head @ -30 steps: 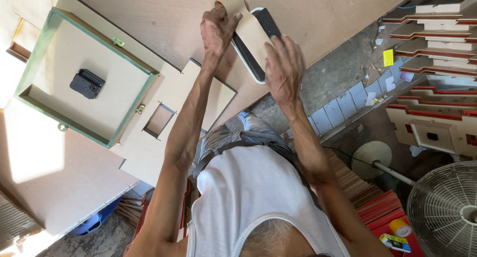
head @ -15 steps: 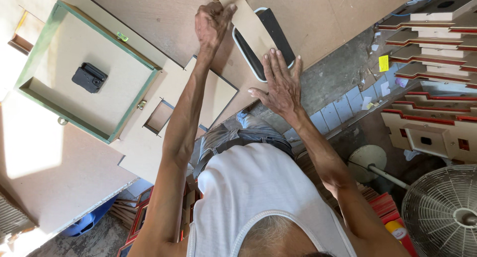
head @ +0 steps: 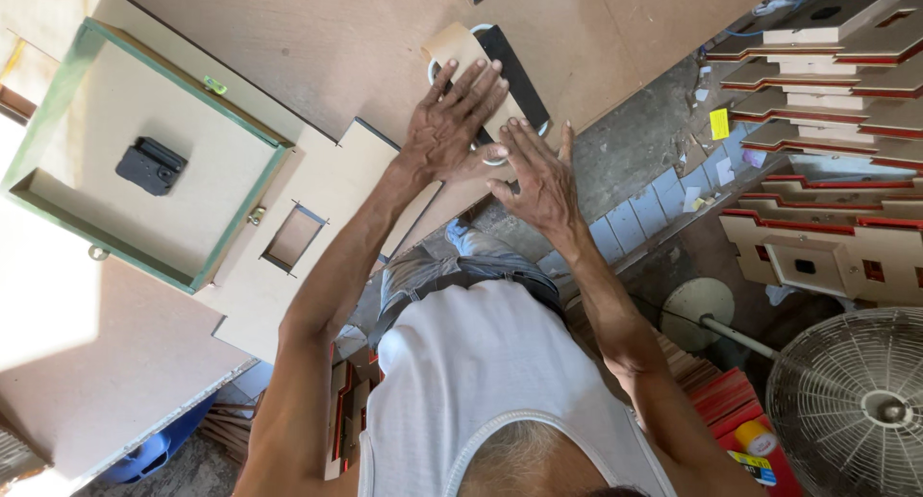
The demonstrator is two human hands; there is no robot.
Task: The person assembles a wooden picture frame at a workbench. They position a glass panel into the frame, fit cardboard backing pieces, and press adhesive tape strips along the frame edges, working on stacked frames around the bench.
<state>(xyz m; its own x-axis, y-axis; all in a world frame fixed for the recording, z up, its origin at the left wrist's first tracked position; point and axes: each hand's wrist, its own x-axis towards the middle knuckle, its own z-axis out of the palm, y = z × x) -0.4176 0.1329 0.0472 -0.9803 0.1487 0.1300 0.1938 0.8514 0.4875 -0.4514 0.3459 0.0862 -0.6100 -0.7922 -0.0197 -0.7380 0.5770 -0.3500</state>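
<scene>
— Head view: what is seen under the hands?

— A flat tan fibreboard cut-out with a rounded end [head: 460, 50] is lain on the brown board worktop [head: 336, 36], with a black strip and a pale ring [head: 510, 69] partly covered beneath or beside it. The left hand [head: 447, 122] is spread flat on the cut-out, fingers extended, palm pressed down. The right hand [head: 538, 175] is held open just beside it, fingers splayed, near the worktop's edge; whether it is touching the piece cannot be told. Nothing is clamped by either hand.

— How would the cut-out be judged to handle?

— It is judged thin, stiff and light, likely to slide on the smooth board unless pressed. Its narrow parts could be snapped if bent, so a hold at the long edges, or flat pressure from above, is suggested.

— And round about?

— A green-framed shallow wooden box [head: 67, 103] with a small black block inside [head: 151, 165] is lain well apart to the left; stacked red-edged cut-outs [head: 817, 84] are seen to the right.
</scene>
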